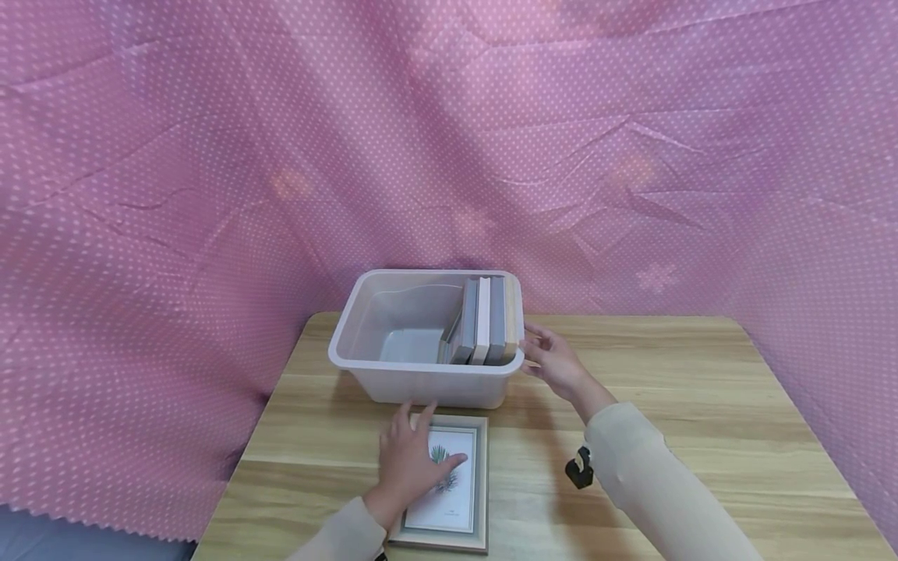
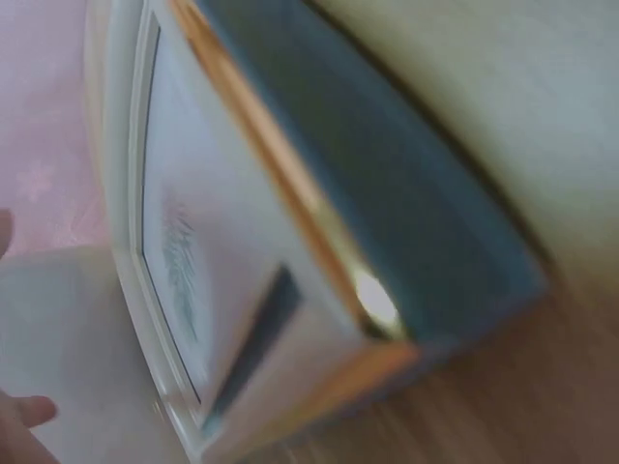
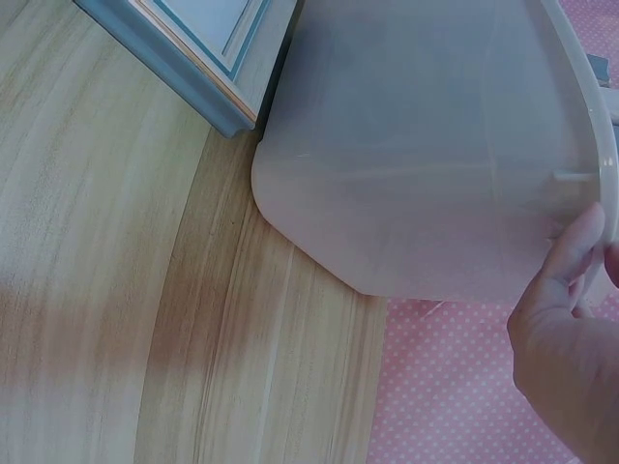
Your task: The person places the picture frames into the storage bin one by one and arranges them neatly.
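A translucent white plastic bin (image 1: 428, 386) stands at the back of the table. Inside it several frames (image 1: 496, 315) lean upright against the right wall. My right hand (image 1: 557, 365) grips the bin's right rim, thumb and fingers on either side of it in the right wrist view. In front of the bin a picture frame (image 1: 481, 483) with a plant print lies face up. Spread over its left part is my left hand (image 1: 408, 463), fingers straight and holding nothing. The left wrist view shows the frame (image 2: 242, 232) close up and blurred.
The wood-grain table (image 1: 673, 436) has rounded back corners. Pink dotted cloth (image 1: 435, 156) hangs behind it and along both sides. The flat frame's far end lies close to the bin's front wall.
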Available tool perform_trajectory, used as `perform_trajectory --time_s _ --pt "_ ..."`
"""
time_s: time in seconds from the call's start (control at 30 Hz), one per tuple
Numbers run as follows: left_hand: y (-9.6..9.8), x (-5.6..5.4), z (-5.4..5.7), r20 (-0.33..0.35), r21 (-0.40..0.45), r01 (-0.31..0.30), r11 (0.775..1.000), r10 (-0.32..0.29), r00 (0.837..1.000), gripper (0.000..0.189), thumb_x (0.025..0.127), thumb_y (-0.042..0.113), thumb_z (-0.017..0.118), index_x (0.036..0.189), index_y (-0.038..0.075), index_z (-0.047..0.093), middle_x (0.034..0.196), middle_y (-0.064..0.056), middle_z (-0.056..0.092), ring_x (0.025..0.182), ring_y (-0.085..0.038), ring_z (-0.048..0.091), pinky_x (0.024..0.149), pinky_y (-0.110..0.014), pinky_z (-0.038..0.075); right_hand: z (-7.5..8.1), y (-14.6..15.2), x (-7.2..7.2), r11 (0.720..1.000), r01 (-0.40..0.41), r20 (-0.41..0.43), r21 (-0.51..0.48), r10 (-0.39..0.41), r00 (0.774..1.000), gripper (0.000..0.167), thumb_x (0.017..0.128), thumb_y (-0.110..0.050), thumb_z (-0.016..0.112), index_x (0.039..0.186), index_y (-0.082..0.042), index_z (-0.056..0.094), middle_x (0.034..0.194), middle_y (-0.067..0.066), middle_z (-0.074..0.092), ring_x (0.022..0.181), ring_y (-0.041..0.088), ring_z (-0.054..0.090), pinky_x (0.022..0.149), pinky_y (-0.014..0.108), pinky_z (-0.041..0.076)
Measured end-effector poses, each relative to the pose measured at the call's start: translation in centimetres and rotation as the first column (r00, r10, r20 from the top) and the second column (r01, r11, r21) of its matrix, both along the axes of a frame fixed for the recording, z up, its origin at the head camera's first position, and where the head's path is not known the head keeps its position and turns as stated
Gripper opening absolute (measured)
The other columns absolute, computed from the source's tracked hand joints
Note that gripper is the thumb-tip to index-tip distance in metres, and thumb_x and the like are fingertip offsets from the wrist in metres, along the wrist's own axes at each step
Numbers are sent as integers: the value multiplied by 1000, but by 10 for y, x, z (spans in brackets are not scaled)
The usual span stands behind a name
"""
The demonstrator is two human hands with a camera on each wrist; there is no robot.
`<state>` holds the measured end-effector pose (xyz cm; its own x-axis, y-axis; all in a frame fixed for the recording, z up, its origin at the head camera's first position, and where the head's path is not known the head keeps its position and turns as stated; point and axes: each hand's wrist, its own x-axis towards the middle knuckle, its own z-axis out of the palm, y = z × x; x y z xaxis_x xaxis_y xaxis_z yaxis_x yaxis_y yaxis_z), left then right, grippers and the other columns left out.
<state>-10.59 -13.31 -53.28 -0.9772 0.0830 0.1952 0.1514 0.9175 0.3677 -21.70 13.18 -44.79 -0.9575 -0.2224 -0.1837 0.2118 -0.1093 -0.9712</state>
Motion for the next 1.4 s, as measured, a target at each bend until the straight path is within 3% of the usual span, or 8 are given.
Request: perform_trajectory --time_s 0.13,0.33,0.57,0.83,1.0,1.13,1.4 --pt "9 -2 1 120 -84 -72 994 82 989 109 60 78 68 145 17 40 148 -27 22 133 -43 25 93 -61 36 -1 -1 -1 1000 0 -4 -2 0 1000 54 99 -6 50 148 -1 28 111 10 51 89 13 60 78 24 55" --pt "23 -3 2 261 -158 -159 975 196 945 127 52 90 59 152 19 26 150 -34 6 136 -51 12 94 -74 29 -3 -2 -2 1000 10 -7 -10 -10 1000 52 99 -5 49 147 -1 29 110 9 51 89 13 58 81 27 55" --pt "35 -8 -7 303 -206 -244 948 298 905 140 41 99 48 154 21 17 150 -35 2 134 -55 9 89 -82 24 -3 -1 -2 1000 6 -5 -10 -6 1000 54 99 -6 50 147 0 28 109 10 51 88 13 58 82 28 55" --pt "44 -15 -6 384 -194 -315 929 367 847 141 43 98 48 154 20 11 149 -37 -4 133 -58 1 88 -86 10 -2 -1 -1 1000 3 -5 -9 -3 1000 54 99 -7 50 148 -1 28 112 11 51 91 14 60 80 25 55" --pt "50 -18 -5 420 -180 -345 921 389 820 143 43 97 50 154 17 9 148 -38 -7 132 -59 -5 86 -87 5 -2 -1 -1 1000 2 -5 -13 -2 1000 54 99 -7 50 148 -1 28 115 13 51 92 15 61 81 26 55" --pt "55 -20 -6 430 -154 -371 916 400 809 144 44 96 52 154 15 8 148 -38 -9 131 -59 -7 84 -88 1 -1 -1 -1 1000 5 -3 -14 -6 1000 54 99 -6 50 148 -2 28 114 13 52 92 15 61 81 26 55" --pt "64 -22 -7 402 -140 -402 905 422 812 147 44 96 53 153 9 9 146 -42 -4 131 -61 -4 80 -90 4 1 -1 0 1000 -3 -5 -4 3 1000 54 99 -7 51 148 -2 29 114 12 51 94 16 60 83 27 55"
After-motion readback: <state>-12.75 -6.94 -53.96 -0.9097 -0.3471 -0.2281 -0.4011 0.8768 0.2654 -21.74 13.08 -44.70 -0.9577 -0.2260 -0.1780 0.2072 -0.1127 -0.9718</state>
